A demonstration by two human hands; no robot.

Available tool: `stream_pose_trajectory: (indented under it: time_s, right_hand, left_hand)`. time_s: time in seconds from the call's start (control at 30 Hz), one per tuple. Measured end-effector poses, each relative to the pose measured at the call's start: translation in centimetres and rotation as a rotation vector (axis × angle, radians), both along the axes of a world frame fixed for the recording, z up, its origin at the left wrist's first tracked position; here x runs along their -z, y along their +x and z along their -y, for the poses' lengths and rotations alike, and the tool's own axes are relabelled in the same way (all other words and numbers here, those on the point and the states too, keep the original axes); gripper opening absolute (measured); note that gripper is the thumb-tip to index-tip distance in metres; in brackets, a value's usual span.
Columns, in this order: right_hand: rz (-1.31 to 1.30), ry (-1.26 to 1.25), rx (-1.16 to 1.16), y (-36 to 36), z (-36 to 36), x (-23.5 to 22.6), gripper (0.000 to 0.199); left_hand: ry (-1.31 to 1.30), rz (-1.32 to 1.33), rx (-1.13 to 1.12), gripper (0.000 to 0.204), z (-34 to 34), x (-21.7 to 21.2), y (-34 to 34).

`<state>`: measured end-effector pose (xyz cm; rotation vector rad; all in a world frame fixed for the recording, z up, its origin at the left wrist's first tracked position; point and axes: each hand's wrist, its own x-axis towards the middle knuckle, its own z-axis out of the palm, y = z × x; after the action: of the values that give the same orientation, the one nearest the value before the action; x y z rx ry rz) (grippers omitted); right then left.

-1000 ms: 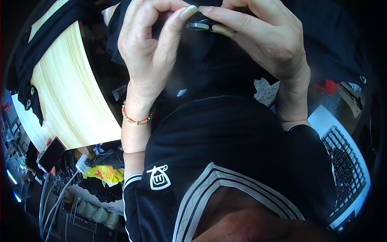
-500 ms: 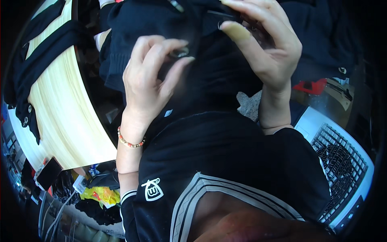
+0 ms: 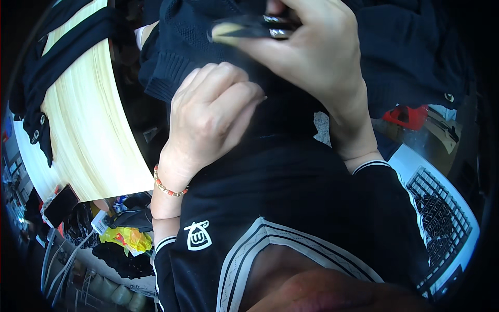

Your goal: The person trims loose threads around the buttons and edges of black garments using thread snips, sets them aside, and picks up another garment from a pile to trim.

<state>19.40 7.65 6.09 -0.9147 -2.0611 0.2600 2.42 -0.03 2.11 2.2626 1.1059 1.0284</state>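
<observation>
Black knitwear (image 3: 179, 52) with a ribbed edge is spread over my lap. Just below that edge, my left hand (image 3: 215, 104) is closed with its fingertips tucked together. Whatever they pinch, if anything, is out of sight. My right hand (image 3: 317, 57) is raised above the knit and grips a dark piece with shiny silvery parts (image 3: 279, 28). Motion blur keeps me from telling its kind. A yellowish cover (image 3: 231, 31) wraps the tip of the right thumb, which lies along the dark piece.
On the left stands a light wood table (image 3: 88, 125) with a black garment (image 3: 39, 112) bearing metal-rimmed buttons. A phone (image 3: 61, 205) is by its near edge, above a yellow bag (image 3: 127, 238). At right are another dark garment (image 3: 416, 67), a red object (image 3: 408, 117) and a white-framed fan heater (image 3: 436, 208).
My right hand has turned and come left and nearer, bringing the silvery parts into view. My left hand has lowered slightly, and its fingers, earlier pinching a shiny round button, have closed up.
</observation>
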Motion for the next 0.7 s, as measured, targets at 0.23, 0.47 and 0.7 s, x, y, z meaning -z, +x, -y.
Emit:
stream_pose_trajectory:
  time_s: [0.23,0.47,0.7]
  right_hand:
    - [-0.654,-0.940,-0.047,1.6,-0.4,1.5,0.016]
    - [-1.084,-1.341,-0.107,3.0,0.7,1.8,0.024]
    - [-1.107,-1.326,-0.140,2.4,1.6,1.2,0.027]
  left_hand:
    - [0.111,-0.008,-0.025,0.019,0.2,-0.3,-1.6]
    - [0.012,0.056,-0.113,0.021,-0.1,-0.5,-1.0]
    - [-0.213,0.502,-0.230,0.017,-1.1,-0.7,1.1]
